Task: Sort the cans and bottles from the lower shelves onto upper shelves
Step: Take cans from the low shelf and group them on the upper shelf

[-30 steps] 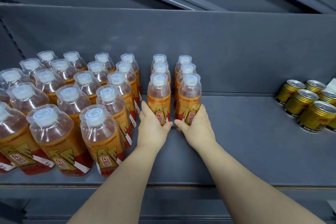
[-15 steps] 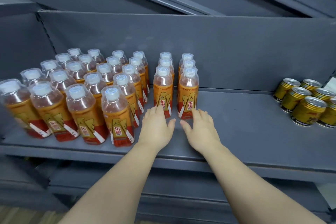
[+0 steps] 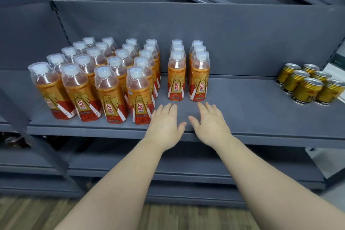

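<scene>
Left hand and right hand hover flat, fingers loose and empty, just short of two orange-labelled plastic bottles (upright, white-capped).

On the shelf, 2 rows of 3 bottles run front to back at 12 o'clock from the left hand and right hand. The bottle block stands at 10 o'clock, the cans at 2 o'clock, well apart.

You had clear passage over bare shelf between twin bottle rows and cans; packed bottle block barred left side.
</scene>
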